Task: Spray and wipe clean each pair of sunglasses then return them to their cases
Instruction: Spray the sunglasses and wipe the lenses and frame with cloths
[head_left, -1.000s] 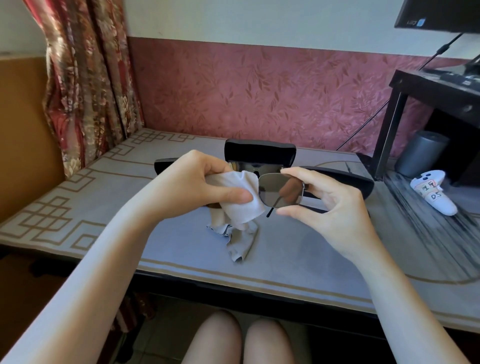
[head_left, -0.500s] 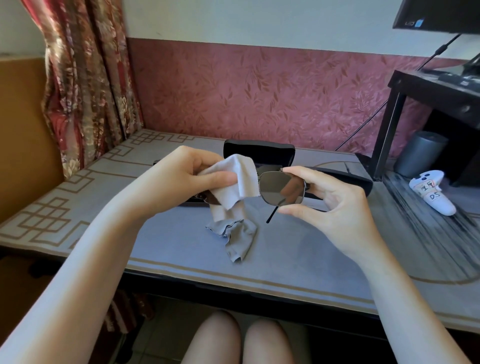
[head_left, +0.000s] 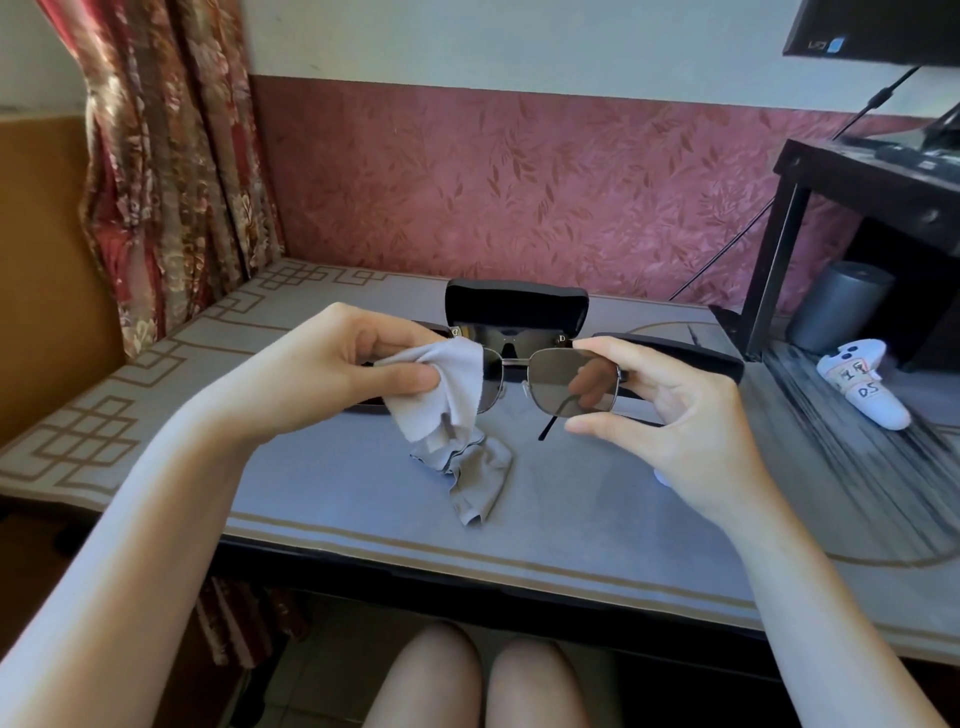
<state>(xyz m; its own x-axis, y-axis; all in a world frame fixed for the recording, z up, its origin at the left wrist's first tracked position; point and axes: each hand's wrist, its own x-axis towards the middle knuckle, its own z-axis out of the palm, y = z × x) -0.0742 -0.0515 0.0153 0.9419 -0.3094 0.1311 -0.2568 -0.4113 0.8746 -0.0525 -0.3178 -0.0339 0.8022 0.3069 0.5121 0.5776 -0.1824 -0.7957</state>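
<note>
**Ana:** Where were the sunglasses (head_left: 550, 382) just then?

**Ben:** Held up in the air just in front of the open case (head_left: 517, 306), on the person's side of it. The right hand (head_left: 691, 415) pinched the rim of one lens, forefinger on top and thumb underneath. The left hand (head_left: 332, 374) pinched the cloth (head_left: 441, 384) round the other lens, thumb pressed against the fold.

**Ana:** So the wiping was under way. What worried you?

**Ben:** Three things. The frame looked like thin metal, gripped at one lens and rubbed at the other, so a hard rub could have twisted it at the bridge. The right fingertips sat on the lens edge, and a small slip would have smeared glass that was meant to come out clean.

**Ana:** And the third?

**Ben:** The cloth's loose tail trailed down toward the table (head_left: 311, 493) in front of the case — I couldn't tell whether it touched. If it did, it might have picked up grit and scratched a lens later.

**Ana:** Anything else near the case?

**Ben:** A second, dark pair (head_left: 511, 335) stood right against it, arms spread wide. A careless set-down could have knocked that pair.
</note>
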